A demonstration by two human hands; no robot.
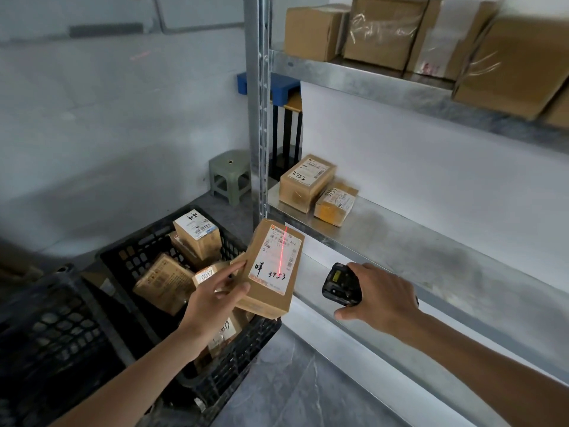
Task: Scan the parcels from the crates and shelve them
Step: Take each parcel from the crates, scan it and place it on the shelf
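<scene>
A labelled parcel [271, 269] was gripped by the left hand [215, 298] and lasered by the handheld scanner [341, 284] clutched in the right hand [380, 295]. Two parcels [317, 189] were already shelved (several left in the black crate [172, 272]).

Both forearms are bare, with no sleeve showing up to the picture's lower edge. The left hand [212, 298] and the right hand [383, 298] wear no gloves, rings or watch.

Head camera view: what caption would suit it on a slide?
Left hand holds a labelled parcel under the red beam of the right hand's scanner.
</scene>
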